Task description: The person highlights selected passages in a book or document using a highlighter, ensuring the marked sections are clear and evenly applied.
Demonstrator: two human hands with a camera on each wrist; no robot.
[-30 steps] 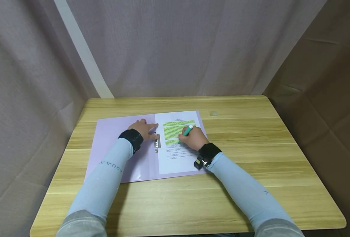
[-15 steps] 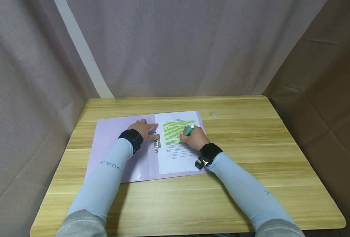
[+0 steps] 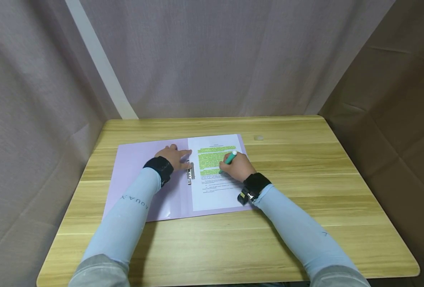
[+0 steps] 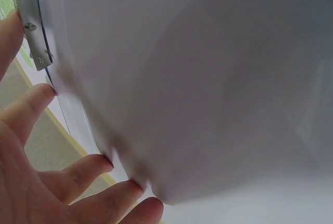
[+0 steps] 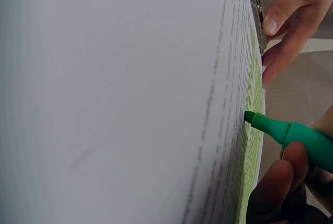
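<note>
From the head view, an open lilac folder [image 3: 143, 179] lies flat on the wooden bench [image 3: 305, 223], and a printed sheet [image 3: 215, 187] sits clamped on the folder's right half by a metal clip [image 3: 190, 172] at the sheet's left edge. The left hand [image 3: 172, 156] rests with fingers spread flat just left of the clip, apparently pinning the folder so the sheet does not slide. The right hand [image 3: 237, 166] grips a green highlighter [image 3: 229, 159] in a writing hold, its tip down on the sheet at the lower end of the lines already marked green; the lines below that remain plain. A small pale object [image 3: 258, 138] lies on the bench beyond the sheet's far right corner; what it is cannot be told.

The left wrist view shows the fingers [image 4: 78, 169] of that hand straight and splayed, tips pressed to the folder cover beside the clip [image 4: 32, 28]; nothing is grasped.

In the right wrist view the highlighter [image 5: 291, 133] has its chisel tip touching the sheet [image 5: 130, 99] at the edge of the green band, the thumb and fingers [image 5: 276, 187] curled round the barrel. The left hand's fingertips [image 5: 283, 23] press beside the clip [image 5: 256, 5] beyond the tip.
</note>
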